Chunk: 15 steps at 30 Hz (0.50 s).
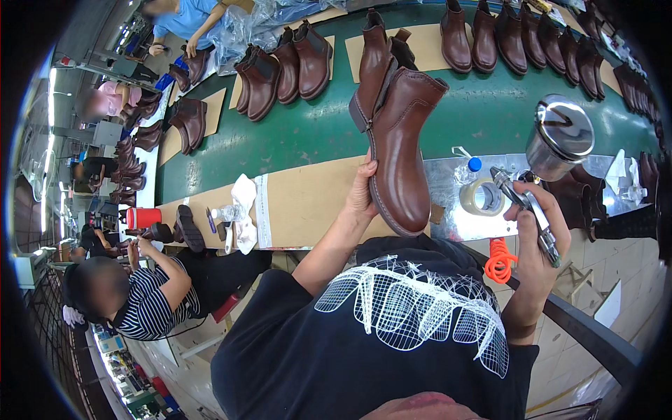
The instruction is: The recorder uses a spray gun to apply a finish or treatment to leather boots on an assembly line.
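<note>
My left hand (pixel 362 187) grips a brown leather ankle boot (pixel 406 157) by its sole edge, with the toe pointing down towards me and the vamp facing up. Closed round the handle of a metal spray gun (pixel 535 213), my right hand (pixel 547 241) holds it to the right of the boot, with a gap between them. The gun carries a shiny lidded cup (pixel 556 140) on top. Just behind the held boot is another brown boot (pixel 373 56), partly covered by it.
Brown boots (pixel 514 42) line the far side of the green table (pixel 301 133). Cardboard (pixel 304 196) covers the near edge. A tape roll (pixel 481 197) and a blue-capped bottle (pixel 470 168) are near the gun; an orange coiled hose (pixel 499 262) hangs below. A co-worker (pixel 157 294) sits left.
</note>
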Each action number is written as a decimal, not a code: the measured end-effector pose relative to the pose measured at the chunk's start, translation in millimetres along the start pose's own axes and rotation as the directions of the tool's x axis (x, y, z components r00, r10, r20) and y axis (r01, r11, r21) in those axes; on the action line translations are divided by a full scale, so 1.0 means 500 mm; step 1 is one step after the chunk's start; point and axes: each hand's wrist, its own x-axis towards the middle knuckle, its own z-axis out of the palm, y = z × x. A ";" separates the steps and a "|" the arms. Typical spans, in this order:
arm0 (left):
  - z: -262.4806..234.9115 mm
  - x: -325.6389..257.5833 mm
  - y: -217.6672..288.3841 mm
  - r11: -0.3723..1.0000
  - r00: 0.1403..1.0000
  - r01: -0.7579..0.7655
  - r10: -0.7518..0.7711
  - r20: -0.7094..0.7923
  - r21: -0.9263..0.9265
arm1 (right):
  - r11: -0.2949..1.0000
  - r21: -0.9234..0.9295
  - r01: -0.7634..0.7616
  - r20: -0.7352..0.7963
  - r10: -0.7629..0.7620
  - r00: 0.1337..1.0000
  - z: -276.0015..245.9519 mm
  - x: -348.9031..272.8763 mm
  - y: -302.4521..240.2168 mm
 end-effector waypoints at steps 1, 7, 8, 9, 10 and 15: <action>0.013 0.001 0.001 1.000 1.000 0.003 -0.003 0.000 0.000 | 0.999 0.024 0.038 -0.037 -0.038 0.999 0.001 0.000 -0.001; 0.047 0.001 0.000 0.956 0.976 -0.189 0.207 -0.060 0.225 | 0.997 0.007 0.077 0.001 -0.077 0.997 -0.003 -0.001 -0.022; 0.049 0.000 0.001 0.942 0.968 -0.221 0.245 -0.064 0.254 | 0.997 0.008 0.076 0.003 -0.076 0.997 -0.002 -0.001 -0.021; 0.049 0.000 0.001 0.925 0.957 -0.253 0.282 -0.066 0.282 | 0.997 -0.015 0.077 0.018 -0.077 0.997 -0.001 -0.002 -0.020; 0.049 0.000 0.000 0.926 0.957 -0.253 0.282 -0.068 0.281 | 0.996 -0.038 0.079 0.034 -0.078 0.996 0.000 -0.003 -0.020; 0.050 0.000 0.001 0.860 0.904 -0.396 0.426 -0.028 0.321 | 0.998 -0.041 0.037 0.062 -0.034 0.997 0.005 -0.009 -0.028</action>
